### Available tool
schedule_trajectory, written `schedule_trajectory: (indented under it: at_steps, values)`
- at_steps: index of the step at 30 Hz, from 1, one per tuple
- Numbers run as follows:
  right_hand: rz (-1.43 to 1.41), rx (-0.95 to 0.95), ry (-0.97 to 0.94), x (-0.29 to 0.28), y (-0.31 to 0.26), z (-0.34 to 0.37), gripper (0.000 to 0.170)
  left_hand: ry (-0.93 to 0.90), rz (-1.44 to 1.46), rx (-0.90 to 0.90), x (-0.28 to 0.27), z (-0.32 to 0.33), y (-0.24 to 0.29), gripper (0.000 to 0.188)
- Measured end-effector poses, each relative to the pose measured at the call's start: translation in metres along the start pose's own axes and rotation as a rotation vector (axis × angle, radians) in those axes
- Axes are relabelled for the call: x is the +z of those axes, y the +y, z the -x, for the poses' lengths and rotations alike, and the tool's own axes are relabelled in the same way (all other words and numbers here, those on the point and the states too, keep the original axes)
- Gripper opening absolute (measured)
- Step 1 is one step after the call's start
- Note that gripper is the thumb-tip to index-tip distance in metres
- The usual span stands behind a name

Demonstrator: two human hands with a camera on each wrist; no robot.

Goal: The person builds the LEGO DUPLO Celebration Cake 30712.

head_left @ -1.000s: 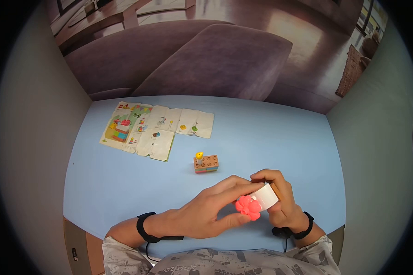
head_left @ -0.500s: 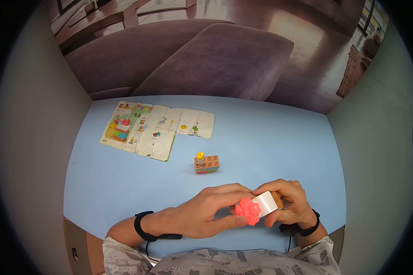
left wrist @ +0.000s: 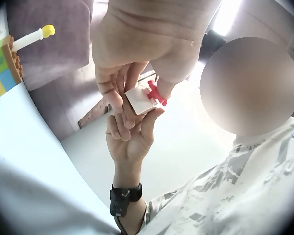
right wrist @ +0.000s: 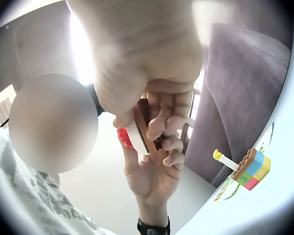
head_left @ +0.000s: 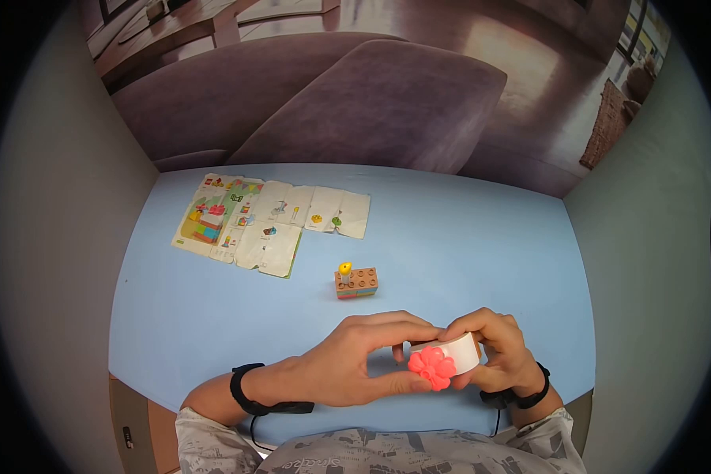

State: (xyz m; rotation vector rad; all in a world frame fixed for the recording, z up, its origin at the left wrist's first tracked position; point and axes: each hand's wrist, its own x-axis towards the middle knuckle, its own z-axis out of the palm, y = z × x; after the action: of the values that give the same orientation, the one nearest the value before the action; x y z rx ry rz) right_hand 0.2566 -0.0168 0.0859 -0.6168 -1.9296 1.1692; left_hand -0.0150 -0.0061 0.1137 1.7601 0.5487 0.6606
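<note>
Both hands hold a small toy-brick piece above the near side of the table. It has a white rounded brick [head_left: 461, 354], a brown brick [right wrist: 143, 117] against it, and a pink-red flower [head_left: 433, 368] on one side. My left hand [head_left: 341, 357] has its thumb at the flower and its fingers over the far side of the white brick, pinching the piece. From the other end my right hand [head_left: 498, 347] grips the white and brown bricks between thumb and curled fingers. The left wrist view shows the flower [left wrist: 157, 93] against the white brick's studded side.
A brick stack [head_left: 357, 283] with a brown studded top and a yellow-tipped white candle [head_left: 344, 273] stands mid-table, beyond the hands. An unfolded instruction sheet [head_left: 265, 257] lies at the back left. Grey walls [head_left: 648, 261] flank the blue table [head_left: 482, 237].
My right hand has shifted right and slightly nearer. The white and brown piece has turned between the hands, and the flower has moved slightly nearer and right. The candle stack and sheet stay put.
</note>
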Motion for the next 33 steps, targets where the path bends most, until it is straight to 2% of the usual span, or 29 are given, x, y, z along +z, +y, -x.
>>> schedule_trajectory:
  at_steps: [6,10,12,13,16,21,24,27,33]
  values:
    - [0.063,-0.062,-0.002,0.003,0.004,0.001,0.056,0.032,-0.081,0.007,0.001,0.002,0.001,0.063]
    - [0.097,-0.078,0.023,0.005,0.004,-0.002,0.047,0.122,-0.101,0.097,0.004,0.004,-0.007,0.058]
    - [0.019,-0.070,0.003,0.003,0.002,-0.005,0.045,0.141,-0.110,0.102,0.003,0.004,-0.008,0.055]
    - [-0.020,-0.065,-0.007,0.003,0.002,-0.006,0.044,0.144,-0.106,0.094,0.004,0.004,-0.008,0.053]
    - [0.096,-0.051,-0.014,0.004,0.005,0.000,0.041,0.150,-0.125,0.059,0.004,0.003,-0.001,0.048]
    - [-0.043,0.091,0.073,0.017,0.011,-0.006,0.034,0.178,-0.208,-0.042,0.001,0.002,0.003,0.044]
    - [-0.024,0.160,0.081,0.018,0.012,-0.007,0.032,0.268,-0.294,0.069,0.004,-0.002,0.005,0.046]
    - [0.014,0.177,0.092,0.018,0.012,-0.007,0.034,0.266,-0.359,0.161,0.004,0.000,-0.006,0.045]
    - [0.123,0.151,0.135,0.019,0.013,-0.009,0.043,0.295,-0.562,0.208,0.003,0.000,-0.003,0.037]
